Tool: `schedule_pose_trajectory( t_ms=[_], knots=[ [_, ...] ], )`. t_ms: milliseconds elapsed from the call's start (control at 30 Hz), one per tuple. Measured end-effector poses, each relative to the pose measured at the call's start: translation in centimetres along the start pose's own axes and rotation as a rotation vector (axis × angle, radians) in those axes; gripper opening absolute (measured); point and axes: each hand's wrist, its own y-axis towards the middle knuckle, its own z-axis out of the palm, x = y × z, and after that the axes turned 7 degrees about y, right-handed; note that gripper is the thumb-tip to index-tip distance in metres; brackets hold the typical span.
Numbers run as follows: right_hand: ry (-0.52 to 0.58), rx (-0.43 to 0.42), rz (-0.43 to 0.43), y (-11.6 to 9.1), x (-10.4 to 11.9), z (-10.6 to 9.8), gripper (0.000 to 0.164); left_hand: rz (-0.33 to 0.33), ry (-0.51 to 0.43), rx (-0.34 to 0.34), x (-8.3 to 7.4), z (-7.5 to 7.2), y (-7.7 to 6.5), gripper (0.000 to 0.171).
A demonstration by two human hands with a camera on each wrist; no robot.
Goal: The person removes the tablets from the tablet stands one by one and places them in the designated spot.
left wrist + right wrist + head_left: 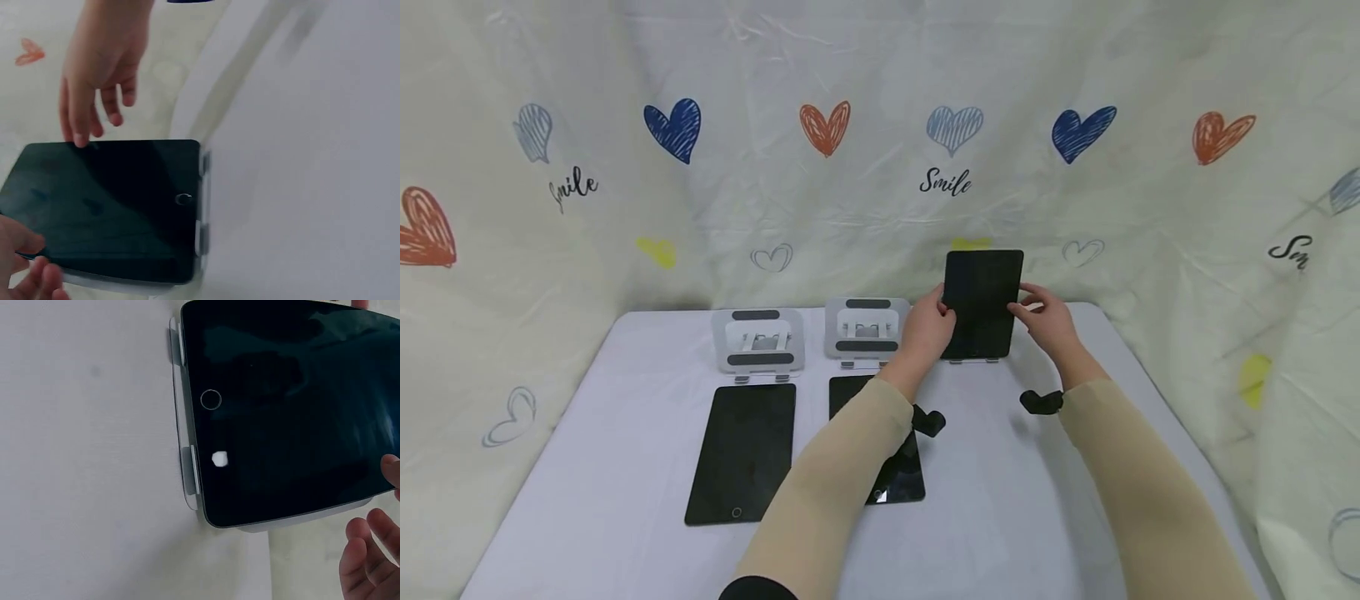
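A black tablet (pixel 982 304) stands upright, tilted back, its home-button end at the two lower lips of a stand (pixel 187 469) mostly hidden behind it. My left hand (pixel 927 329) grips its left edge, thumb over the dark screen and fingers curled at the side. At the right edge, my right hand (pixel 1049 323) pinches with thumb and forefinger, the thumb tip (pixel 392 470) overlapping the front. Its other fingers hang loose beside the edge. Two more tablets lie flat: one at left (pixel 741 454), the other (pixel 901 479) partly covered by my left forearm.
Two light grey folding stands with dark pads, one at left (pixel 721 342) and one in the middle (pixel 832 329), line the back of the white-covered table (pixel 985 517). Behind them hangs a cloth (pixel 880 208) printed with hearts. Black wrist bands carry small mounts.
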Motion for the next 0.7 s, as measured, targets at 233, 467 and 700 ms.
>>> schedule_pose_trajectory(
  t_ms=[233, 467, 700],
  knots=[
    [-0.014, -0.049, -0.033, -0.5, -0.5, 0.2, 0.056, 0.033, 0.159, -0.148, 0.3, 0.5, -0.7, 0.041],
    [0.005, -0.122, -0.042, -0.5, -0.9, 0.8, 0.049, 0.029, 0.181, -0.225, 0.6, 0.8, -0.6, 0.039],
    [0.121, -0.174, -0.056, -1.0, -0.6, 1.2, 0.043, 0.09, 0.108, -0.246, 1.1, 1.4, -0.6, 0.041]
  ],
)
